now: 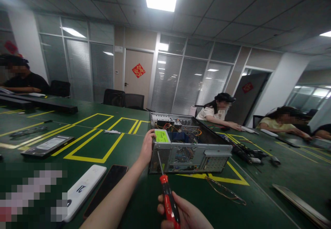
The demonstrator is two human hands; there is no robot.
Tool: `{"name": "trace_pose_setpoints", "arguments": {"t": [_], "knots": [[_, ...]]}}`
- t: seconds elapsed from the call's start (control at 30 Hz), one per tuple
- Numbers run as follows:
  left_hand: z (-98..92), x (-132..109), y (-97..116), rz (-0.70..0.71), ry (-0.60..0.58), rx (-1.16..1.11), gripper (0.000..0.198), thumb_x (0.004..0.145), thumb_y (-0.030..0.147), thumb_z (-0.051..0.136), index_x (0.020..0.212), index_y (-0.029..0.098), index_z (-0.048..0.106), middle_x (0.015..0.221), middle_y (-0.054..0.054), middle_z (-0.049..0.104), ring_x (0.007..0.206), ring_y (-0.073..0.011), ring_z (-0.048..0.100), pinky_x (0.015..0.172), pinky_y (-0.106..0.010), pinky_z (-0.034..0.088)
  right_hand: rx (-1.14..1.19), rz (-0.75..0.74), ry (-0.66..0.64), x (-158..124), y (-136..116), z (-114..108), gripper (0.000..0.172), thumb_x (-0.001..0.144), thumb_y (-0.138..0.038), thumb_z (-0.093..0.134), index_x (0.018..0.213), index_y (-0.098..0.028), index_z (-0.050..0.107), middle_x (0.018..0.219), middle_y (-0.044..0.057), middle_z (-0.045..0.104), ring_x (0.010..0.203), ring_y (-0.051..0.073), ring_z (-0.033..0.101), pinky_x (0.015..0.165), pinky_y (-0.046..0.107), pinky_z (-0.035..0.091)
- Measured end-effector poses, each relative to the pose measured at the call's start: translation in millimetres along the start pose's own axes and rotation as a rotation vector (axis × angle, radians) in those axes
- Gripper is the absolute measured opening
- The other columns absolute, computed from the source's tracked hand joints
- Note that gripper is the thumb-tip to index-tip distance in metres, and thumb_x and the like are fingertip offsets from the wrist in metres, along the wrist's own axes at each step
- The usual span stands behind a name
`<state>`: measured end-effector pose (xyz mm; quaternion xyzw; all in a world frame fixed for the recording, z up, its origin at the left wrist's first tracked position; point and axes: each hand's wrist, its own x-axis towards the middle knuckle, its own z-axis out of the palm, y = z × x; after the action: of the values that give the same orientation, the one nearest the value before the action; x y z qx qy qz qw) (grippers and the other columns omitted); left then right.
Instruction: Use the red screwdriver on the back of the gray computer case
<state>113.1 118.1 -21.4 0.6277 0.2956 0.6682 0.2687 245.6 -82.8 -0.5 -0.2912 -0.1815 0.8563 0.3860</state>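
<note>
An open desktop computer case [190, 153] lies on the green table [103, 142], its rear panel facing me and its wiring and a green-labelled power supply [161, 136] exposed. My left hand [147, 147] grips the case's top left corner by the power supply. My right hand [184, 215] is closed round the red handle of a screwdriver [168, 198]. The screwdriver's shaft points up at the left part of the rear panel.
A black phone [107, 187] and a white power bank [84, 189] lie at my left. A loose wire [224, 191] and a metal side panel [302, 205] lie to the right. Other people sit at the far left and far right. A black tray [48, 145] lies on the yellow markings.
</note>
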Motion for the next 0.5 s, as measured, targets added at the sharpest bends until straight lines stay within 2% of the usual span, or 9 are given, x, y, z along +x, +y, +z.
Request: {"name": "trace_pose_setpoints", "arguments": {"t": [0.17, 0.27, 0.33, 0.5], "knots": [[0.4, 0.1, 0.3, 0.005, -0.002, 0.001, 0.044, 0.098, 0.050, 0.027, 0.094, 0.022, 0.061, 0.134, -0.008, 0.055, 0.131, -0.0209, 0.048, 0.116, -0.041, 0.033, 0.094, 0.015, -0.059, -3.9, -3.8, -0.3, 0.029, 0.082, -0.039, 0.072, 0.089, -0.012, 0.067, 0.068, 0.001, 0.065, 0.040, 0.003, 0.043, 0.034, 0.011, 0.018], [0.2, 0.4, -0.4, 0.011, -0.004, -0.001, 0.045, 0.098, 0.050, 0.027, 0.095, 0.022, 0.061, 0.134, -0.008, 0.055, 0.131, -0.0207, 0.048, 0.116, -0.041, 0.033, 0.037, 0.049, -0.082, -7.9, -4.3, 1.1, 0.030, 0.086, -0.041, 0.067, 0.077, -0.011, 0.065, 0.049, -0.005, 0.053, 0.034, -0.001, 0.028, 0.032, 0.008, 0.014], [0.0, 0.7, -0.8, 0.009, -0.006, -0.003, 0.045, 0.098, 0.051, 0.027, 0.094, 0.022, 0.061, 0.134, -0.008, 0.055, 0.131, -0.0207, 0.048, 0.116, -0.041, 0.033, 0.023, 0.055, -0.110, -10.5, -5.5, 3.7, 0.031, 0.085, -0.038, 0.069, 0.073, -0.010, 0.063, 0.043, -0.009, 0.046, 0.034, -0.002, 0.021, 0.032, 0.007, 0.014], [-0.1, 1.5, -0.5, 0.024, -0.006, -0.003, 0.047, 0.098, 0.053, 0.027, 0.094, 0.022, 0.062, 0.132, -0.008, 0.056, 0.129, -0.0212, 0.049, 0.115, -0.041, 0.034, 0.158, -0.024, -0.172, -13.3, -12.7, 10.5, 0.031, 0.072, -0.032, 0.081, 0.075, -0.009, 0.062, 0.065, -0.005, 0.060, 0.037, -0.004, 0.026, 0.029, 0.006, 0.015]]}}
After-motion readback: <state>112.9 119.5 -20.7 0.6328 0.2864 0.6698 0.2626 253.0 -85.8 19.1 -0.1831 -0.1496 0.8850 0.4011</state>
